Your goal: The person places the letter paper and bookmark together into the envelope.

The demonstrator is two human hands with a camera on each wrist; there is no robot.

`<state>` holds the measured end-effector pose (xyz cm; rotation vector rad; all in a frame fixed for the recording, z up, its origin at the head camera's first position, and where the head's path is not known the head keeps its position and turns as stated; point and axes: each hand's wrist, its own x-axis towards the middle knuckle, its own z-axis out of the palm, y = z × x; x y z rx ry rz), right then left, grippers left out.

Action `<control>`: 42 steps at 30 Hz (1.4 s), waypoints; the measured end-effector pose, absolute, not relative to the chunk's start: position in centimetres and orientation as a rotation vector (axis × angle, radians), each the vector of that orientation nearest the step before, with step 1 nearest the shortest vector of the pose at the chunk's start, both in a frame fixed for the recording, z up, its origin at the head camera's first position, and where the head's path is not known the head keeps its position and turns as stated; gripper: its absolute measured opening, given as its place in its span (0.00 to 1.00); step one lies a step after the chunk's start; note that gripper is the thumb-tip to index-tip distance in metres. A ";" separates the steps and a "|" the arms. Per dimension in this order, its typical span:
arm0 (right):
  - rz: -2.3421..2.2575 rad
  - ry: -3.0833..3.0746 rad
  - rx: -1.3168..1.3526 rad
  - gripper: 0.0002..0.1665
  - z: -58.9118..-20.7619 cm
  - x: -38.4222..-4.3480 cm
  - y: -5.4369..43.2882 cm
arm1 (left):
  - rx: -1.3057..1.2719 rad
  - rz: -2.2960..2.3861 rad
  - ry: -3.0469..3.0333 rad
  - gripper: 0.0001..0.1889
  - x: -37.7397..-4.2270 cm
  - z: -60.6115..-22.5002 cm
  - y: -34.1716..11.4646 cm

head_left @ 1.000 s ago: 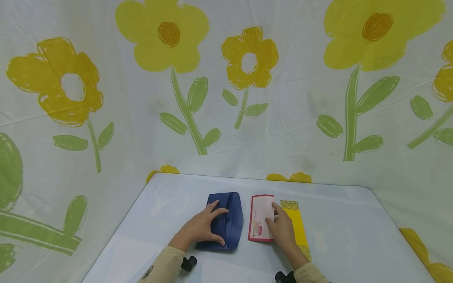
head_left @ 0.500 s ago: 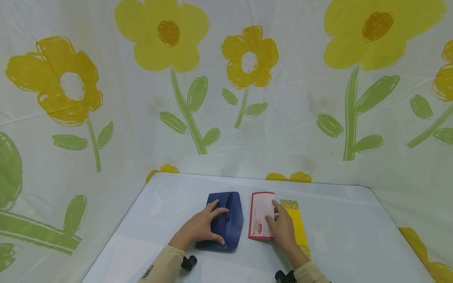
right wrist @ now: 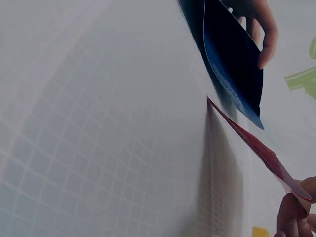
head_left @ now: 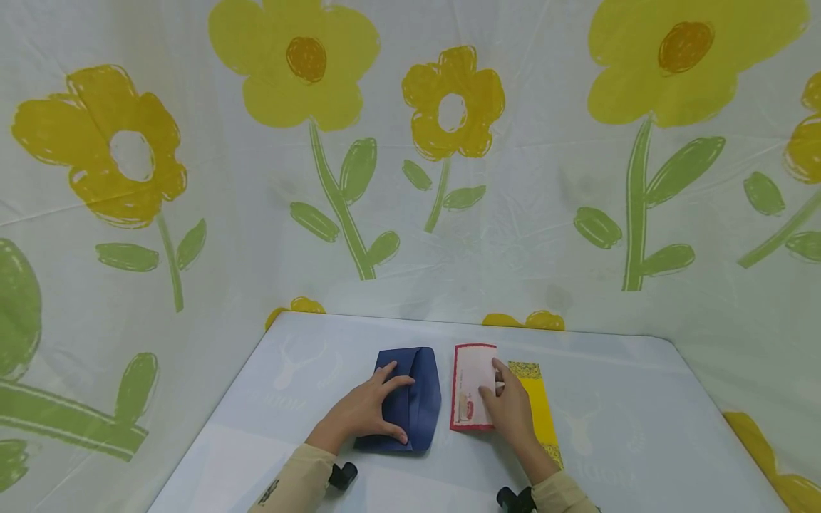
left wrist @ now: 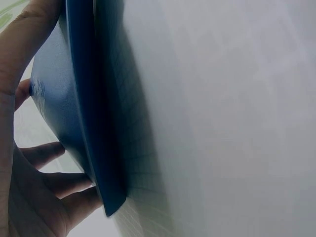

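Observation:
In the head view a dark blue envelope lies near the middle of the table, its flap toward the right. My left hand grips it with spread fingers and thumb. The left wrist view shows the envelope bowed between the thumb and fingers. To its right, a pale pink card with a red border is pinched at its right edge by my right hand. That card is tilted in the right wrist view, its far edge close to the tabletop, apart from the envelope.
A yellow strip with speckled gold ends lies on the white table beside my right hand, partly covered by it. Behind the table hangs a white cloth printed with flowers.
My right hand has shifted the card slightly away from me, toward the far side of the table. The left hand and the envelope have stayed where they were.

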<state>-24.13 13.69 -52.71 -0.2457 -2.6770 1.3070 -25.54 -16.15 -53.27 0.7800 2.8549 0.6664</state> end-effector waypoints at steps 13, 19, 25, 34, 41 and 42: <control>1.329 -2.637 -0.206 0.40 -52.0 -24.1 13.1 | 0.782 0.662 2.849 0.54 -25.7 -53.4 -16.2; 1.343 -2.630 -0.198 0.40 -51.8 -24.1 12.9 | 0.780 0.664 2.854 0.54 -25.7 -53.5 -16.1; 1.369 -2.625 -0.200 0.40 -51.7 -24.0 12.7 | 0.790 0.662 2.859 0.53 -25.6 -53.3 -16.1; 1.386 -2.622 -0.194 0.40 -51.9 -23.9 12.3 | 0.776 0.660 2.861 0.54 -25.6 -53.4 -16.1; 1.405 -2.609 -0.185 0.40 -52.0 -24.0 11.9 | 0.786 0.666 2.866 0.54 -25.6 -53.4 -16.1; 1.406 -2.607 -0.186 0.40 -52.0 -24.0 11.9 | 0.788 0.667 2.866 0.53 -25.5 -53.4 -16.1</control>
